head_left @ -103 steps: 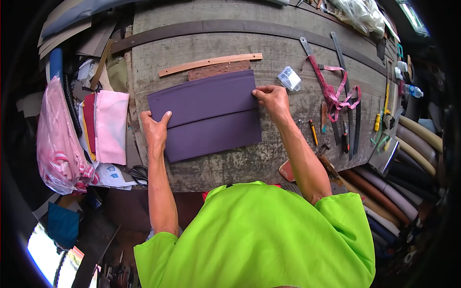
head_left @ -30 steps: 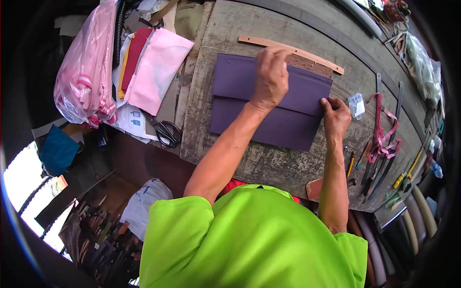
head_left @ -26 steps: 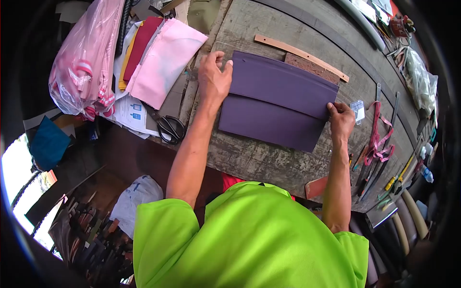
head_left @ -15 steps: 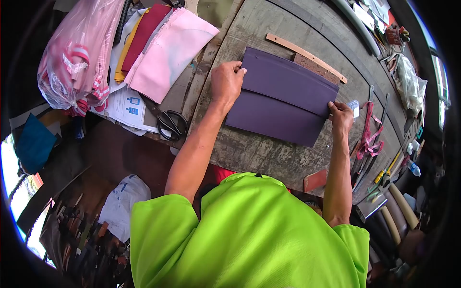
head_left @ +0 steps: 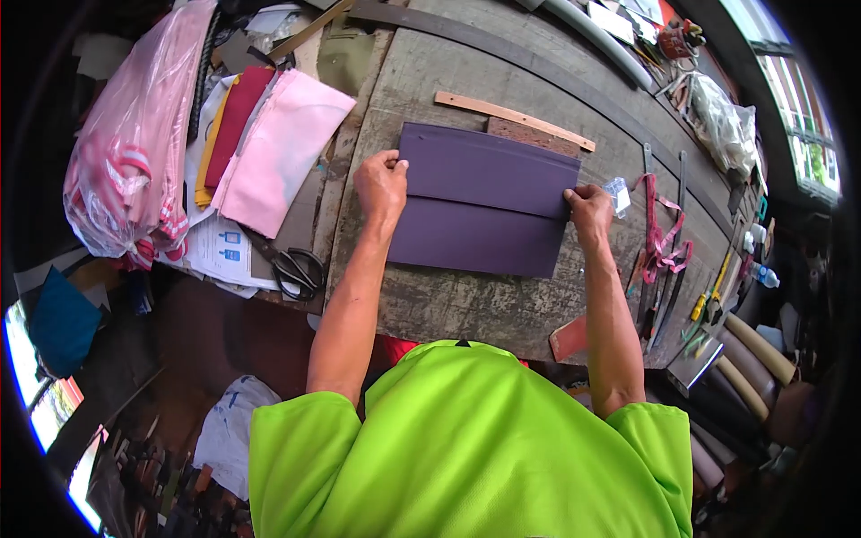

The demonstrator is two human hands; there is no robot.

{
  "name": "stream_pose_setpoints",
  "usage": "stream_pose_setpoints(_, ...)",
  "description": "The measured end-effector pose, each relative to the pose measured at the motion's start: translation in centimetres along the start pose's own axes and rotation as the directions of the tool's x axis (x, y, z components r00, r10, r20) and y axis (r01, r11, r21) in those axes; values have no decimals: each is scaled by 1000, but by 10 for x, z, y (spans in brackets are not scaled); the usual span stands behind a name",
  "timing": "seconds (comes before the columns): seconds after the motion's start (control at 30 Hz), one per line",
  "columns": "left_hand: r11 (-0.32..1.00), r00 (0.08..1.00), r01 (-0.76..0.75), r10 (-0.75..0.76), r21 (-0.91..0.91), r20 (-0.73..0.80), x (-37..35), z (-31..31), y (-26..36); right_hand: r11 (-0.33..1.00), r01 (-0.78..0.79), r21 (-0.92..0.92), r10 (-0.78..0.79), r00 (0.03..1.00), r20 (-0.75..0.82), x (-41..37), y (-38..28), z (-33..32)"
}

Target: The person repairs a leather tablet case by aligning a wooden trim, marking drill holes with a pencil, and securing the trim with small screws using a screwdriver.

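Note:
A dark purple leather-like panel (head_left: 480,238) with a fold or flap line across its middle lies on the worn wooden table (head_left: 430,305). My left hand (head_left: 381,184) pinches its upper left edge between thumb and fingers. On the right edge, near the end of the fold line, my right hand (head_left: 589,212) grips the panel with closed fingers. Just beyond the panel's far edge are a brown block (head_left: 534,134) and a thin wooden strip (head_left: 516,120) with small holes. A small clear plastic packet (head_left: 617,195) is beside my right hand.
Black-handled scissors (head_left: 298,272) and folded pink fabric (head_left: 285,148) lie to the left, near a plastic bag of pink goods (head_left: 134,134). At right are a pink tape or ribbon (head_left: 664,233), metal rulers (head_left: 679,197) and a yellow-handled tool (head_left: 708,291). A reddish-brown piece (head_left: 568,339) lies near the front edge.
The camera view has turned and shifted, so the table and panel appear farther left and more level. Both hands keep their hold on the panel's edges.

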State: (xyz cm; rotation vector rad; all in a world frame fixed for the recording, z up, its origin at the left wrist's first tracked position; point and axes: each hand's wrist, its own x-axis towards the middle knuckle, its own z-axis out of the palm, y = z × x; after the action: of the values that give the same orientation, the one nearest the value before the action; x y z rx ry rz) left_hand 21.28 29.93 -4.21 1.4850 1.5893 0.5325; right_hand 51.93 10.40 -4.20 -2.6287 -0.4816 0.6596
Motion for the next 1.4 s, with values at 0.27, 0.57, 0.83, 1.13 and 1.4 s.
stream_pose_setpoints(0.27,508,537,-843,802,175,263,-69,127,88,997,-78,-15,79,992,101,-1,-14,-9)
stream_pose_setpoints(0.57,352,406,-911,861,216,306,-53,192,90,988,-31,152,5,985,171,-7,-9,-17)
stream_pose_setpoints(0.83,327,398,-913,849,246,348,-54,195,98,778,542,318,-443,832,-332,146,15,-130)
stream_pose_setpoints(1.13,338,443,-891,789,302,425,-51,197,97,702,705,-106,-650,572,-500,434,-67,-266)
stream_pose_setpoints(1.4,337,457,-883,780,327,429,-52,196,96,669,683,-294,-703,452,-550,476,-105,-288)
